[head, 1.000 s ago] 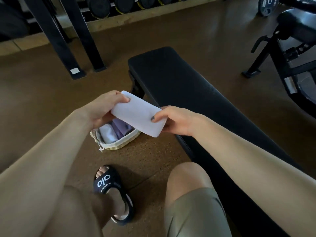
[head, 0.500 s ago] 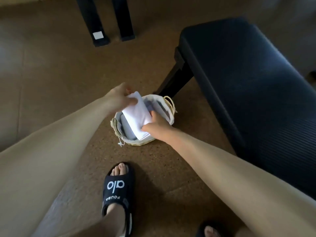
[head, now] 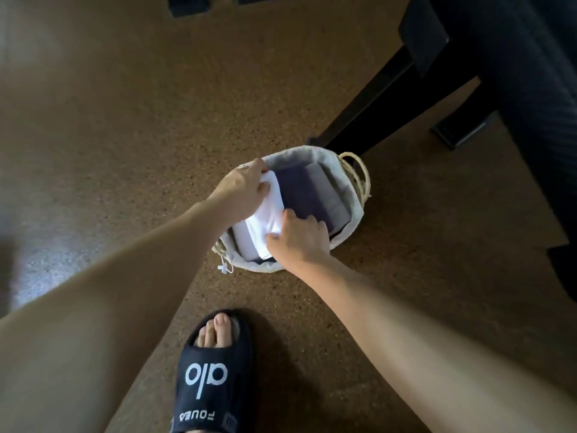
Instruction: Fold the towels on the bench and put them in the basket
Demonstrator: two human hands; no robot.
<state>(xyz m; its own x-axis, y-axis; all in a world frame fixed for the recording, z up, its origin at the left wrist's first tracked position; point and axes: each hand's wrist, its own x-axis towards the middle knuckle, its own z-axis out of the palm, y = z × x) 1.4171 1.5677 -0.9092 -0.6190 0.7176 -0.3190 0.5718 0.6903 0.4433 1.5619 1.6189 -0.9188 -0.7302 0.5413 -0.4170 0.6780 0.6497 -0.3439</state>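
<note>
Now your left hand and right hand both pinch the folded white towel, lowering it inside the basket beside other folded towels; only release remains.

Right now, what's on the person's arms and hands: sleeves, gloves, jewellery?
Nothing visible. The left hand and right hand are bare, no gloves, rings or watch. Both forearms are uncovered up to the frame edge, no sleeves in view. Fingers carry no tape or markings.
</note>
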